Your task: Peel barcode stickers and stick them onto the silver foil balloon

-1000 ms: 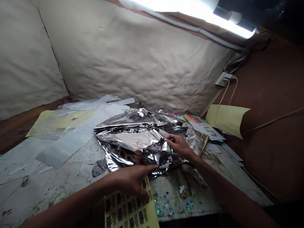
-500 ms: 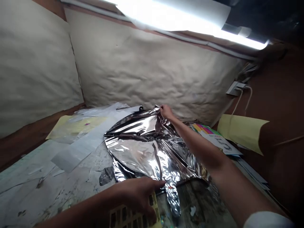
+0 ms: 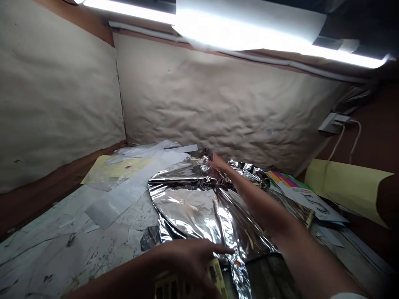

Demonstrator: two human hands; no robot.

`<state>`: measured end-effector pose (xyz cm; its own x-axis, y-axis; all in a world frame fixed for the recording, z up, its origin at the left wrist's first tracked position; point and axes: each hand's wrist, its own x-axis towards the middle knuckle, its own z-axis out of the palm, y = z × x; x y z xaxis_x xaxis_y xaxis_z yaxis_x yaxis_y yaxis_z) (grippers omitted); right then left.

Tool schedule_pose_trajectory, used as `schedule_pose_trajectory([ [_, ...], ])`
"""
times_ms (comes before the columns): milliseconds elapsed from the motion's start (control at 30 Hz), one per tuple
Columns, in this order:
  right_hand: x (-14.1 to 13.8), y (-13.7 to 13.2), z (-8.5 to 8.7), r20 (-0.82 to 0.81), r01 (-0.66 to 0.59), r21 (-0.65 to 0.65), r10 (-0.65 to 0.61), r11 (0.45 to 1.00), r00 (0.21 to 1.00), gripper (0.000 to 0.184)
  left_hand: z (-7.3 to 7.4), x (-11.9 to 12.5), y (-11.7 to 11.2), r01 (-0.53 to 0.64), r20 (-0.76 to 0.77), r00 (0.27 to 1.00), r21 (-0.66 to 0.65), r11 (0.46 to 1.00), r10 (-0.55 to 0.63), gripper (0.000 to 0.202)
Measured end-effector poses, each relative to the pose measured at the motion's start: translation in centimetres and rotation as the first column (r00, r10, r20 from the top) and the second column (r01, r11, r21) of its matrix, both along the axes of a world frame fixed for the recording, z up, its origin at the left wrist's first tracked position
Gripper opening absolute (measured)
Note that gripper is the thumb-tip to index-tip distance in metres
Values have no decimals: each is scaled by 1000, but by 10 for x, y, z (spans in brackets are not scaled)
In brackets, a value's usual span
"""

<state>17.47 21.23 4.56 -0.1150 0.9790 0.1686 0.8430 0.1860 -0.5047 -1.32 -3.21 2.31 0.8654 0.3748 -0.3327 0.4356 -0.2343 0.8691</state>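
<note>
The right hand (image 3: pixel 216 161) seems to pinch the 12 o'clock edge of a crumpled silver foil sheet (image 3: pixel 190 203) on the stained work table (image 3: pixel 62 220), while the open left hand (image 3: pixel 187 261), fingers spread, lies at its 6 o'clock over a yellow label sheet (image 3: pixel 215 274).

A crumpled silver foil sheet (image 3: pixel 190 203) was spread over a paint-stained worktop (image 3: pixel 62 220). Its far edge was pinched by the right hand (image 3: pixel 216 162), with the right arm (image 3: pixel 264 207) stretched across the foil. A yellow sheet of black-printed labels (image 3: pixel 215 274) was partly covered by the left hand (image 3: pixel 187 261), just beside the foil's near edge. A twisted foil strip (image 3: pixel 238 270) extended from that edge. A multicoloured booklet (image 3: pixel 299 193) lay to the right.
</note>
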Motion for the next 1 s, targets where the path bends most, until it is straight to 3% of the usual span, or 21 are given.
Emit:
schedule_pose_trajectory([
  [67,4,-22,10,-57,-47,2,47,999,997,57,1,0,2,-167,139,972,-174,971,192,106],
  [100,6,-38,14,-84,-77,-2,76,997,994,50,2,0,4,-258,211,925,-268,928,317,102],
  [200,17,-100,17,-190,-208,-65,192,976,963,37,0,2,11,-478,350,689,-439,761,635,74],
  [233,21,-123,15,-250,-277,-104,244,955,937,41,-2,2,13,-528,370,622,-452,719,690,63],
  [300,30,-165,5,-521,-506,-253,325,825,790,43,-8,3,18,-596,401,543,-435,675,738,48],
  [367,38,-198,-9,-647,-550,-266,277,792,711,43,-14,5,20,-596,433,536,-414,688,724,41],
  [400,41,-210,-16,-667,-520,-252,243,816,704,42,-17,6,21,-580,447,552,-401,709,704,38],
  [500,43,-229,-32,-616,-363,-170,188,916,765,29,-22,9,20,-562,463,607,-324,761,646,33],
  [633,34,-239,-36,-430,-266,49,261,963,864,24,-24,13,17,-623,449,638,-176,762,625,32],
  [833,21,-251,-36,-132,-198,364,261,910,956,11,-30,16,16,-639,482,628,-129,758,612,34],
  [1000,16,-254,-36,66,-238,502,238,831,969,11,-33,15,16,-625,422,597,-289,725,683,37],
])
